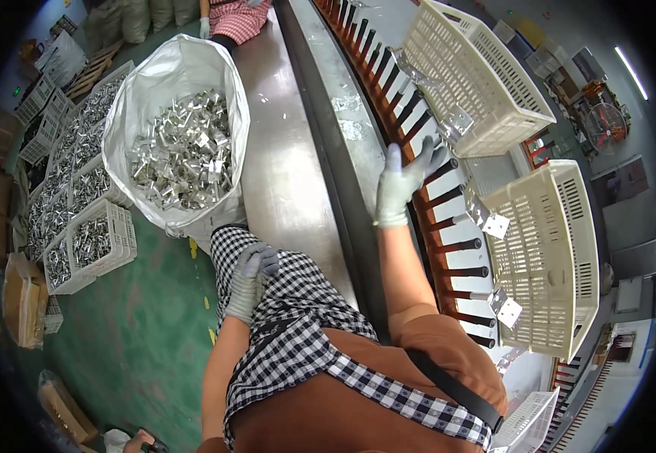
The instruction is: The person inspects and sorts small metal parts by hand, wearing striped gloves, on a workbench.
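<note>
My right hand (401, 185), in a pale glove with grey fingertips, reaches over a brown rail (432, 249) lined with black-sleeved pegs (460, 272). Its thumb and fingers are apart, and nothing shows between them. Shiny bent metal pieces, like hinges, sit at the outer ends of some pegs; one metal piece (458, 121) is just beyond my fingertips, another metal piece (494, 223) farther along the rail. My left hand (249, 281), gloved alike, lies on the checked apron (298, 283) over my thigh, fingers laid over the cloth and no object visible in it.
A large white sack (120, 143) of metal pieces stands at the left beside a steel bench (286, 166). Crates (128, 234) of small metal parts cover the green floor (139, 302) beyond. Cream plastic baskets (547, 257) stand past the rail. Another person (237, 21) is at the far end.
</note>
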